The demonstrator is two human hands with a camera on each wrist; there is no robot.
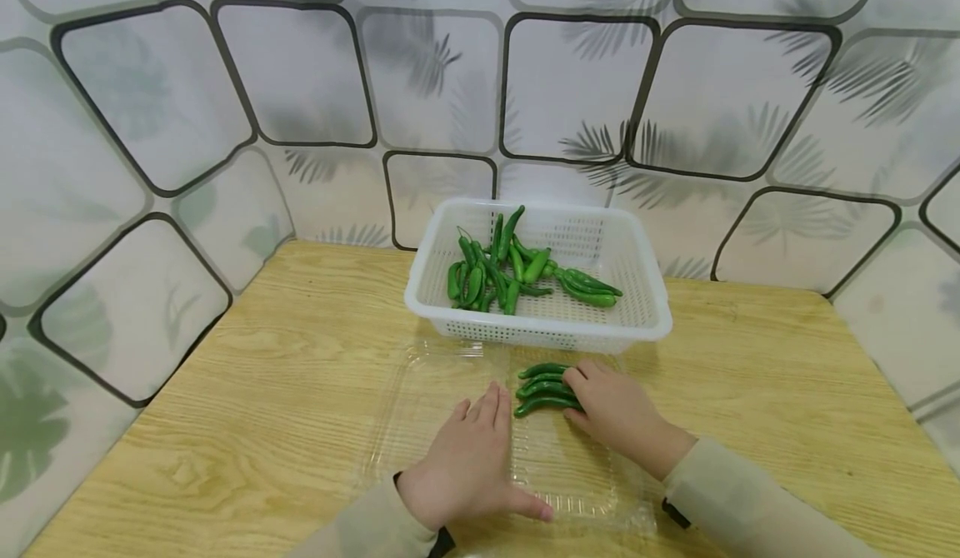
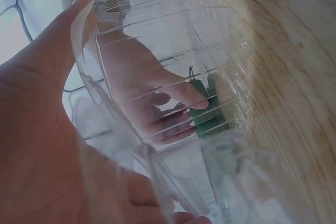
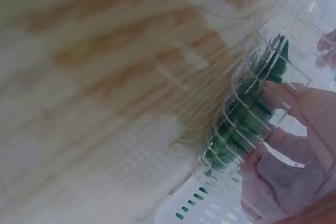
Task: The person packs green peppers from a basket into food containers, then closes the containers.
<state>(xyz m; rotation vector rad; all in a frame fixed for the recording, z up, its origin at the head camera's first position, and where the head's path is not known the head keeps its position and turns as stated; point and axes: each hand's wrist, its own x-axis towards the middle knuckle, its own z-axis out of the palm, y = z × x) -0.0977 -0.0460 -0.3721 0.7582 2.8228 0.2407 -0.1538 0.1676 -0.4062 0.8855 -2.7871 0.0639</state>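
A clear plastic clamshell container point(image 1: 570, 462) lies unfolded on the wooden table, its two halves side by side. Several slim green chili peppers point(image 1: 545, 389) lie in a row in its right half, toward the back. Over their right ends is my right hand point(image 1: 618, 412), thumb on the near side and fingers bent around the far side, gripping them. Through the clear wall in the left wrist view, its thumb presses a pepper point(image 2: 202, 116). My left hand point(image 1: 472, 458) rests along the container's middle fold, fingers straight and thumb spread toward the near edge.
A white perforated plastic basket point(image 1: 645, 308) stands just behind the container, holding a pile of green peppers point(image 1: 487, 271) at left and a smaller group point(image 1: 588, 286) at right. Patterned cloth point(image 1: 442, 83) walls the table point(image 1: 247, 391) at the back and sides.
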